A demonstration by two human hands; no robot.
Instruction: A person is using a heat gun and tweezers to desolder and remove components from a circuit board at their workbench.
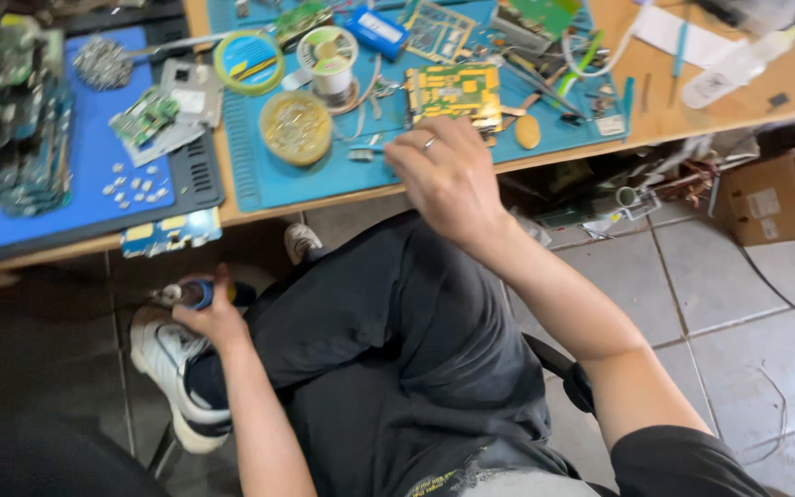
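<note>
My left hand [212, 313] is down below the table near my white shoe [169, 368], closed around a small blue object [198, 293] with a pale tip. My right hand [448, 175], with a ring on one finger, hovers at the front edge of the teal work mat [259, 175], fingers loosely spread and holding nothing. Just beyond it lies a yellow circuit board [455, 92]. A round tin of brass wool [295, 127] sits to the left of that hand.
A solder spool [328, 55], a yellow-rimmed tape roll [248, 61], tweezers and small tools crowd the mat. A blue mat [94, 175] at left holds circuit boards and small white parts. A cardboard box [766, 198] stands on the tiled floor at right.
</note>
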